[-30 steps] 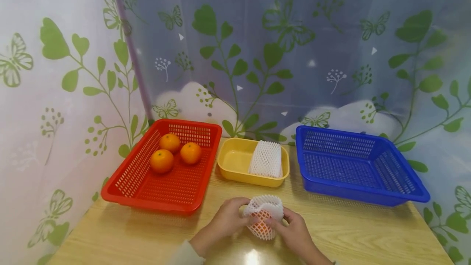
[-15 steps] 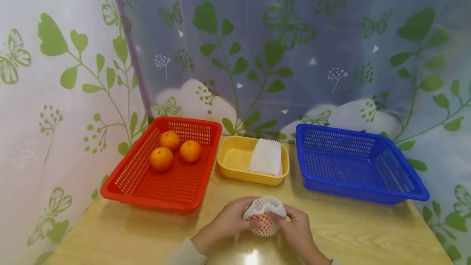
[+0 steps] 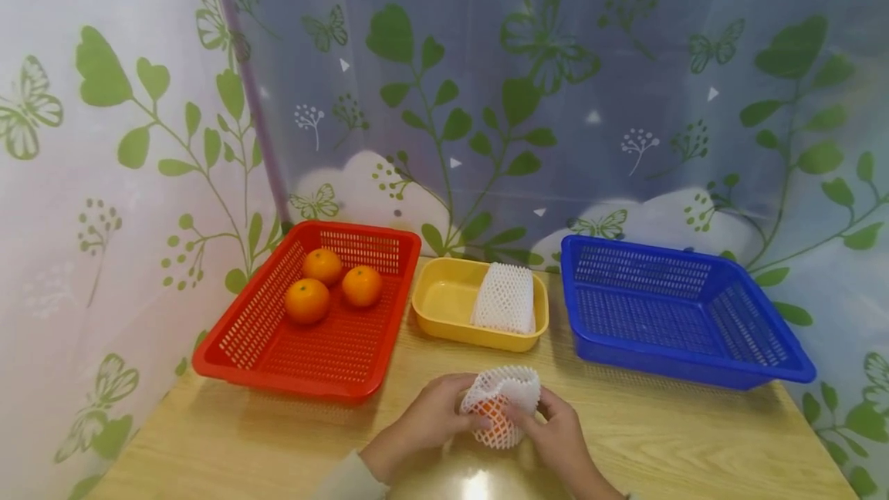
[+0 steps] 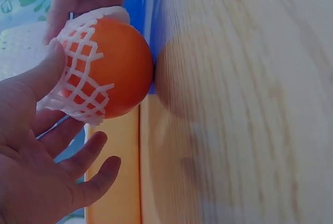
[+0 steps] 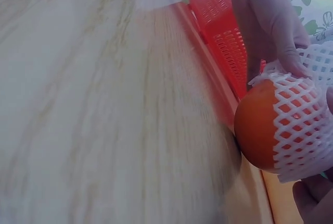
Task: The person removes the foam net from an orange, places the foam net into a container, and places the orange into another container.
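An orange sits partly inside a white foam net sleeve, low over the table in front of me. Its lower part sticks out bare from the mesh in both wrist views. My left hand holds the sleeve and orange from the left, thumb on the mesh; its outer fingers are spread off the fruit in the left wrist view. From the right, my right hand pinches the sleeve, with the thumb across its front. The sleeve's loose upper end stands up above the orange.
A red basket with several oranges stands at the left. Behind the hands is a yellow tray bearing flat white foam sleeves. A blue basket stands at the right. A patterned curtain hangs behind the wooden table.
The sleeve's upper end was bunched down half a second ago and now stands taller again. My right thumb has shifted slightly on the mesh. Both hands stay in about the same place.
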Tool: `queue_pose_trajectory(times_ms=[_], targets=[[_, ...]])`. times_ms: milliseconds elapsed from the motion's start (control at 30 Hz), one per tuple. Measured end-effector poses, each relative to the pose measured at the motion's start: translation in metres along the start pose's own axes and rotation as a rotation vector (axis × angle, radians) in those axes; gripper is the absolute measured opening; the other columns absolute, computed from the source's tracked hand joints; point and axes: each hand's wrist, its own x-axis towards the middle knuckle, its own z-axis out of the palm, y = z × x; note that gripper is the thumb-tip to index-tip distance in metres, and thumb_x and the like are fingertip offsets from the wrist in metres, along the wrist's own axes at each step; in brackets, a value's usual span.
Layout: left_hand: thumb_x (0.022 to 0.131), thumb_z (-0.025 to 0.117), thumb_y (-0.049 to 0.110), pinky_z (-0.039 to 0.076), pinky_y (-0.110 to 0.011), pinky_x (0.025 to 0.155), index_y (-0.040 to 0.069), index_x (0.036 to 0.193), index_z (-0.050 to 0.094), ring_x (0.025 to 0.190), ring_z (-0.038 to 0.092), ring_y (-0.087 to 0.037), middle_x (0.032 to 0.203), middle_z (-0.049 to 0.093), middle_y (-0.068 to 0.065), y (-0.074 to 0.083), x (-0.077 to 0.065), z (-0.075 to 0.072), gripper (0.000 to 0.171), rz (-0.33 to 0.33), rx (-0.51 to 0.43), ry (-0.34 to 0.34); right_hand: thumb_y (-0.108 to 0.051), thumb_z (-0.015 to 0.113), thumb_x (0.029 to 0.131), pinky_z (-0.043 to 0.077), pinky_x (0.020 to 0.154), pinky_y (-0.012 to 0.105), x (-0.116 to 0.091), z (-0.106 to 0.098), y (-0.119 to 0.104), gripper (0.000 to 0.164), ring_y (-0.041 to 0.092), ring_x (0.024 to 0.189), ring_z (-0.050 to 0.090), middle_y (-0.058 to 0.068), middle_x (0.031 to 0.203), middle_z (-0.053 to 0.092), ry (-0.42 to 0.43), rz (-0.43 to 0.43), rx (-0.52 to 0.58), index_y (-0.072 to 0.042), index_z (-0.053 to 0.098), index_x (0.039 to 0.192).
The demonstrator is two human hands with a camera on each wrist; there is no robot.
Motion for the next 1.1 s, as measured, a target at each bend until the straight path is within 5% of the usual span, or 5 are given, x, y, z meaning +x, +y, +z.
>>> queue_pose_trajectory(times_ms=[167,367,500,600,1100], targets=[[0.078,0.081,0.025,0.047,-0.032,0.096,0.013,0.114,0.070,0.103,0.063,-0.012,0.109,0.070,0.002,0.0017,0.0016,0.0019,0.039,-0.009,-0.005,0.039,-0.019,0.079,0.081,0.031,0.108,0.059,0.0002,0.0000,0.0013,0.054,0.038,0.127,0.049,0.013,0.130,0.061,-0.077,-0.008,0.006,-0.003,0.058,0.128],[0.075,0.082,0.033,0.050,-0.033,0.084,0.014,0.097,0.073,0.088,0.060,-0.011,0.092,0.070,0.004,-0.0008,-0.0024,0.0063,0.030,-0.086,0.108,0.111,-0.018,0.078,0.083,0.031,0.107,0.060,-0.0025,0.0011,0.0037,0.058,0.041,0.129,0.046,0.016,0.135,0.056,-0.097,-0.027,-0.011,-0.003,0.055,0.134],[0.075,0.082,0.017,0.051,-0.029,0.074,0.014,0.085,0.074,0.080,0.062,-0.009,0.084,0.071,0.005,0.0006,-0.0060,0.0050,0.013,-0.108,0.163,0.192,-0.021,0.077,0.083,0.031,0.107,0.060,-0.0041,0.0011,0.0038,0.058,0.041,0.130,0.045,0.017,0.136,0.055,-0.096,-0.017,-0.015,-0.003,0.055,0.134],[0.072,0.081,0.003,0.051,-0.028,0.070,0.015,0.080,0.075,0.077,0.064,-0.008,0.082,0.072,0.005,0.0022,-0.0069,0.0030,0.015,-0.114,0.161,0.233,-0.020,0.077,0.084,0.030,0.107,0.060,-0.0045,0.0013,0.0042,0.054,0.040,0.129,0.046,0.016,0.133,0.058,-0.099,-0.020,-0.008,-0.003,0.058,0.131],[0.082,0.079,0.023,0.052,-0.039,0.087,0.009,0.103,0.073,0.095,0.065,-0.019,0.099,0.070,-0.002,0.0038,-0.0028,0.0009,0.026,-0.140,0.068,0.207,-0.020,0.077,0.083,0.036,0.105,0.058,0.0004,-0.0024,-0.0012,0.041,0.034,0.122,0.054,0.009,0.122,0.066,-0.110,-0.057,-0.049,-0.007,0.066,0.121]])
